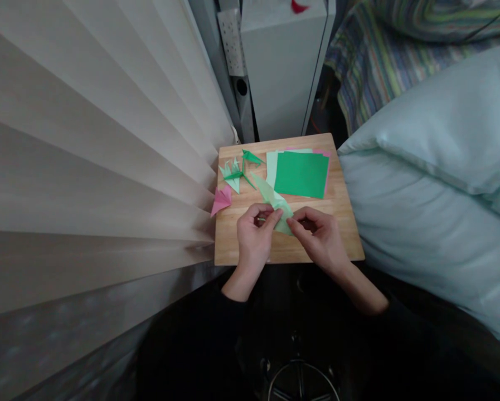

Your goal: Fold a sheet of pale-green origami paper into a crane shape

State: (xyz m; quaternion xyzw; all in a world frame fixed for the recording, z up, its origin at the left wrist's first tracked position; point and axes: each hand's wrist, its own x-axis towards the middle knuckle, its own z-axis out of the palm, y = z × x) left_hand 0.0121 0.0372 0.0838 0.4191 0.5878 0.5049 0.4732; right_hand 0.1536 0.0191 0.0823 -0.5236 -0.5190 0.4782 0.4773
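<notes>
Both hands pinch a light green piece of folded origami paper (282, 209) above the front half of a small wooden table (241, 245). My left hand (256, 228) grips its left side between thumb and fingers. My right hand (320, 234) has its thumb and forefinger closed on the lower right edge. One pointed flap reaches up and to the left. Just behind the hands lies a stack of coloured paper with a dark green sheet (302, 175) on top; light green and pink sheets show at its edges.
Folded green paper pieces (235, 175) and a pink folded piece (222, 200) lie at the table's left edge. A pleated curtain (128, 167) borders the left. Behind stands a pale cabinet (281, 78); light blue bedding (433, 167) presses close on the right.
</notes>
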